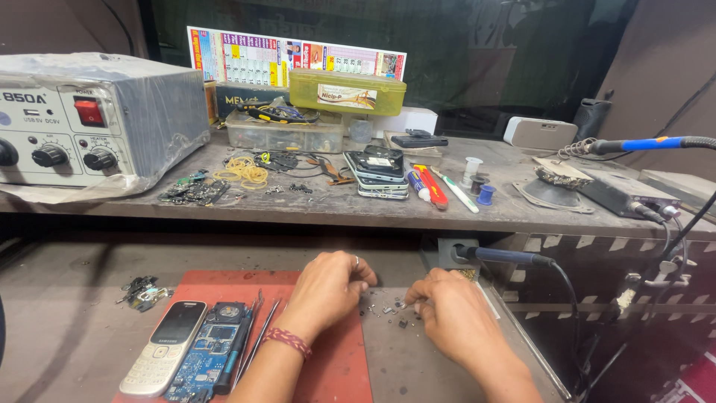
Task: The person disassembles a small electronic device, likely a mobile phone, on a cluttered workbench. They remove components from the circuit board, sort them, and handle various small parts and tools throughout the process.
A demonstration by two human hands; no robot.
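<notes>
A person's left hand (328, 287) and right hand (447, 313) are hovering with curled fingers over tiny screws (388, 310) lying on the workbench (67, 328) between them; whether either is pinching one, I cannot tell.

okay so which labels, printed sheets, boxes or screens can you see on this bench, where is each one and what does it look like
Printed chart: long multicoloured strip against the back wall.
Lidded box: yellow-green plastic, rectangular, pale label on its front, upper shelf centre.
Clear tray: transparent, under the box, full of small parts.
Station panel: grey, red switch, black knobs, shelf far left.
Phone: silver, dark blank screen, on the red mat, beside the left hand.
</notes>
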